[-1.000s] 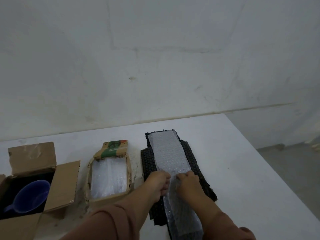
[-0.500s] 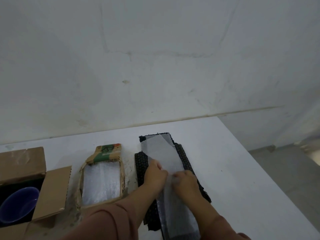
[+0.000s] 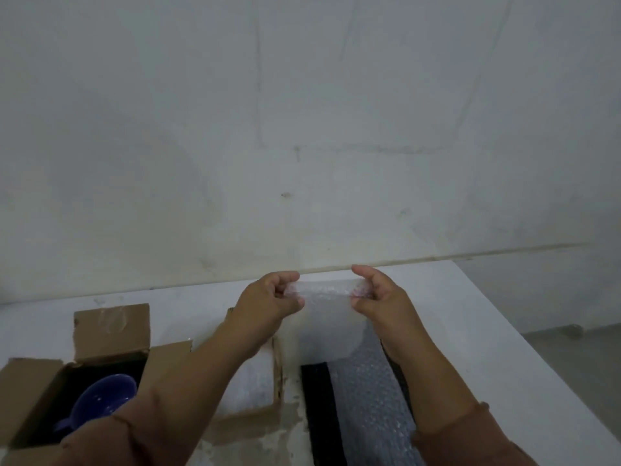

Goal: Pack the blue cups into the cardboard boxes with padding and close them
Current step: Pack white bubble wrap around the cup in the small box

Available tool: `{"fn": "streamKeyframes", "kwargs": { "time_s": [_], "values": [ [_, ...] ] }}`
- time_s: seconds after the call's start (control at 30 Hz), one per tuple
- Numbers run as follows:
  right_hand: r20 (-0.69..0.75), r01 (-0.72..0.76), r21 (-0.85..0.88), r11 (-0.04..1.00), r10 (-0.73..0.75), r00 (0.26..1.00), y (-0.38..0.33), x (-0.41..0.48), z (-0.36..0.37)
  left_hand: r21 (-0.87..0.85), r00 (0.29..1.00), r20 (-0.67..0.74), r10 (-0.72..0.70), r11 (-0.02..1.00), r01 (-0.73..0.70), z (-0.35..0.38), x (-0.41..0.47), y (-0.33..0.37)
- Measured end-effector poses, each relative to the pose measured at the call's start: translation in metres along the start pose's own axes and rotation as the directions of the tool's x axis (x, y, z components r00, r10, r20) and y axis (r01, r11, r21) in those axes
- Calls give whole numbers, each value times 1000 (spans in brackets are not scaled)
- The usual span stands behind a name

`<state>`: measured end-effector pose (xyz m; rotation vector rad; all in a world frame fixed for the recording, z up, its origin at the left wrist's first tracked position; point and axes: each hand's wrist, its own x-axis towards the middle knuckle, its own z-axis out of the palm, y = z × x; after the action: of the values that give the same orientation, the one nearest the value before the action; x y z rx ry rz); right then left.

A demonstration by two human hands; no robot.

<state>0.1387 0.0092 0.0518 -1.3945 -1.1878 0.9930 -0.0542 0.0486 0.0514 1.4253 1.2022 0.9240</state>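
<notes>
A clear bubble wrap sheet (image 3: 327, 314) is lifted above the table, stretched between both hands. My left hand (image 3: 272, 302) pinches its upper left corner and my right hand (image 3: 376, 297) pinches its upper right corner. More bubble wrap (image 3: 369, 391) lies below on black padding (image 3: 317, 405). A blue cup (image 3: 104, 401) rests inside the open cardboard box (image 3: 111, 327) at the left. A smaller cardboard box (image 3: 277, 375) lined with bubble wrap sits under my left forearm, partly hidden.
The white table (image 3: 470, 331) runs to a right edge, with grey floor beyond it. A plain white wall rises just behind the table.
Both hands have peeled a bubble wrap sheet off the pile and raised it up and away from me, moving apart to hold it by its top corners.
</notes>
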Motion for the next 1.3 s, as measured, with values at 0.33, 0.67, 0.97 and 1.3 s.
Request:
{"fn": "streamKeyframes", "kwargs": {
  "time_s": [0.33, 0.67, 0.97, 1.3],
  "values": [
    [-7, 243, -38, 969, -244, 970, -90, -3, 42, -201, 970, 224, 93, 978, -47, -62, -17, 27],
    [356, -45, -56, 997, 62, 932, -60, 4, 60, -389, 986, 155, -64, 913, 121, -75, -24, 11],
    [215, 72, 36, 997, -79, 973, -33, 2, 69, -678, 914, 269, -304, 614, 404, -98, -27, -27],
    [515, -135, -169, 976, 204, 832, -29, 1, 69, -109, 885, 256, -389, 898, 426, -102, -26, -33]
  ]
}}
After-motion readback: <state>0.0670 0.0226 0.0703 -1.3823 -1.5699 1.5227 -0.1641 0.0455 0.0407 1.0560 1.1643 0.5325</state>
